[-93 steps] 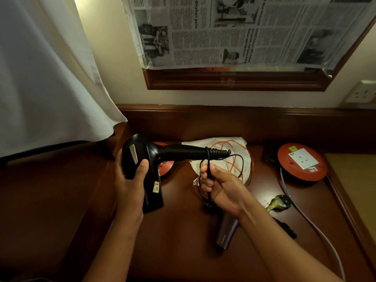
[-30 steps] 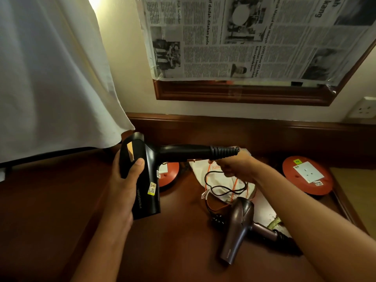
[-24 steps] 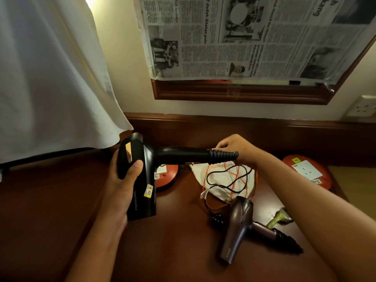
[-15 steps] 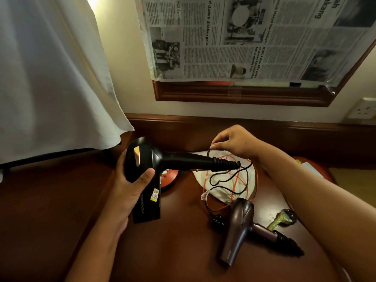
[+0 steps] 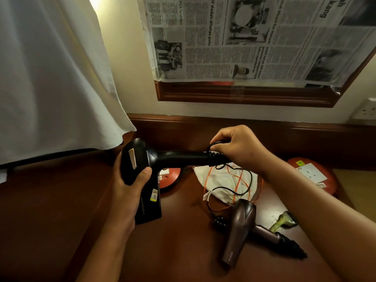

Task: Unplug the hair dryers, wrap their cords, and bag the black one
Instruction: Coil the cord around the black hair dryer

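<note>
A dark reddish wooden bench (image 5: 183,251) runs under a wood-framed mirror covered in newspaper (image 5: 254,37), with a white curtain (image 5: 50,78) beyond the left hand. The left hand (image 5: 130,186) grips the barrel of the black plastic hair dryer (image 5: 142,176), held above the bench with its handle pointing toward the right hand (image 5: 236,147), which pinches the thin black cord (image 5: 234,188) at the handle's ribbed end. Below the right hand lie a white drawstring bag with orange cords (image 5: 221,180) and a brown hair dryer (image 5: 242,226).
</note>
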Demonstrator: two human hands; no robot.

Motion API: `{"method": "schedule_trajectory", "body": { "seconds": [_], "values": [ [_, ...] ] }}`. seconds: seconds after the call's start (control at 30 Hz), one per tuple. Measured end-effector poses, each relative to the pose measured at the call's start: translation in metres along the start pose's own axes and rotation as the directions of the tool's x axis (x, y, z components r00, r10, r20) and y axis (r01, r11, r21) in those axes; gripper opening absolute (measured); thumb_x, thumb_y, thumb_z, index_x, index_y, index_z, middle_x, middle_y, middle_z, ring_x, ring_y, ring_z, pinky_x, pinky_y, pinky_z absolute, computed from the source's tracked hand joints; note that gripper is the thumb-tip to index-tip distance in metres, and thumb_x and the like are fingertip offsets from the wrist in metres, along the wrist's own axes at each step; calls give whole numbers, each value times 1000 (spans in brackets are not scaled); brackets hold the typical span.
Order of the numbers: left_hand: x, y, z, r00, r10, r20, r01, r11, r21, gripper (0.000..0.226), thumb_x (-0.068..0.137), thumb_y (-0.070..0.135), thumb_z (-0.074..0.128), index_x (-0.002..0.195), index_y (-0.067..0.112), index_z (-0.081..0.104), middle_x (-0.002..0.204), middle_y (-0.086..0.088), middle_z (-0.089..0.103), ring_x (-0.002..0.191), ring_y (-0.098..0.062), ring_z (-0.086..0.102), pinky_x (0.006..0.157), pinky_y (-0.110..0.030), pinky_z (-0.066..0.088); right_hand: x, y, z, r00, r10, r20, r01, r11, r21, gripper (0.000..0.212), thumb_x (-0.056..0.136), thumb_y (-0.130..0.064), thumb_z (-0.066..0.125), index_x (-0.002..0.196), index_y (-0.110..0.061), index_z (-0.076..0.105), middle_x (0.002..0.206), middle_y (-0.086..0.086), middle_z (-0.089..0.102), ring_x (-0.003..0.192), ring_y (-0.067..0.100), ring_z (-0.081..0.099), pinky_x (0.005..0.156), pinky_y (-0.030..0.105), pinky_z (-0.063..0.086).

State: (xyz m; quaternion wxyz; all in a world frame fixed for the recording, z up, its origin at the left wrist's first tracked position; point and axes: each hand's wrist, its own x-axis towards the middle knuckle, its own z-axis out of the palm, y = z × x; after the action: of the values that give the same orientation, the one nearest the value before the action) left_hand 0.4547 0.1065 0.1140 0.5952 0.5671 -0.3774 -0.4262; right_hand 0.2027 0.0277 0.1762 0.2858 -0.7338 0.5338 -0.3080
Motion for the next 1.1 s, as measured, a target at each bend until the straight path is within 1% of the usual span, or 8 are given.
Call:
{"method": "schedule_trajectory", "body": {
  "seconds": [0.13, 0.3, 0.4, 0.5, 0.7, 0.87, 1.0, 1.1],
  "values": [
    [2, -3, 3, 1000, 30, 0, -30, 999, 34, 72, 80, 22, 75, 138, 44, 40, 128, 6, 59, 114, -17, 60, 94, -44, 51, -10, 3, 11, 999, -3, -33, 2, 999, -41, 7, 82, -9, 70, 83, -14, 73, 72, -7, 65, 70, 9, 64, 63, 19, 53],
    [1, -6, 9, 996, 57, -67, -53, 997, 58, 71, 82, 20, 72, 141, 40, 38, 131, 7, 56, 117, -14, 58, 96, -41, 50, -31, 12, 34, 987, -48, -156, 40, 998, -53, 9, 85, -10, 67, 89, -13, 75, 73, -3, 68, 66, 6, 61, 60, 26, 46],
    [-1, -9, 11, 993, 48, -110, -43, 998, 50, 71, 83, 20, 72, 142, 38, 37, 133, 5, 56, 118, -14, 57, 100, -43, 48, -45, 20, 51, 979, -30, -201, 34, 999, 15, 20, 94, -12, 55, 85, -8, 72, 56, -15, 51, 56, 0, 50, 53, 25, 34],
    [-3, -14, 12, 990, 14, -137, -9, 999, 36, 68, 84, 24, 72, 141, 41, 38, 133, 5, 55, 119, -17, 56, 100, -48, 47, -57, 26, 65, 976, 91, -197, -49, 977, 208, 28, 97, -7, 48, 115, -16, 67, 71, -22, 53, 67, -10, 53, 63, 9, 38],
    [-6, -15, 16, 989, -24, -149, 25, 1000, 3, 64, 83, 24, 72, 134, 49, 41, 134, 8, 55, 120, -17, 56, 101, -49, 46, -74, 25, 81, 956, 289, -46, -205, 772, 602, 37, 97, -1, 43, 116, -32, 53, 76, -1, 54, 50, 2, 42, 47, 19, 36],
    [-10, -9, 19, 987, -35, -159, 31, 999, -24, 66, 85, 21, 69, 139, 44, 39, 135, 6, 54, 119, -18, 56, 99, -45, 48, -79, 24, 82, 930, 332, 158, -333, 577, 746, 15, 100, -11, 41, 112, -11, 50, 66, 4, 47, 42, 10, 37, 41, 21, 29],
    [-9, -4, 19, 986, -46, -162, 42, 999, -33, 66, 85, 22, 69, 141, 42, 38, 134, 6, 55, 119, -19, 56, 100, -47, 47, -82, 28, 83, 872, 346, 348, -481, 466, 742, 39, 101, -36, 36, 99, -5, 60, 58, -3, 36, 43, 9, 26, 41, 20, 19],
    [-10, -1, 19, 986, -63, -157, 55, 997, -53, 65, 86, 21, 69, 140, 42, 39, 129, 7, 58, 115, -19, 58, 99, -49, 48, -83, 29, 84, 854, 298, 426, -502, 260, 825, 41, 99, -36, 36, 98, -2, 60, 62, -2, 36, 51, 11, 26, 47, 24, 22]
  ]
}}
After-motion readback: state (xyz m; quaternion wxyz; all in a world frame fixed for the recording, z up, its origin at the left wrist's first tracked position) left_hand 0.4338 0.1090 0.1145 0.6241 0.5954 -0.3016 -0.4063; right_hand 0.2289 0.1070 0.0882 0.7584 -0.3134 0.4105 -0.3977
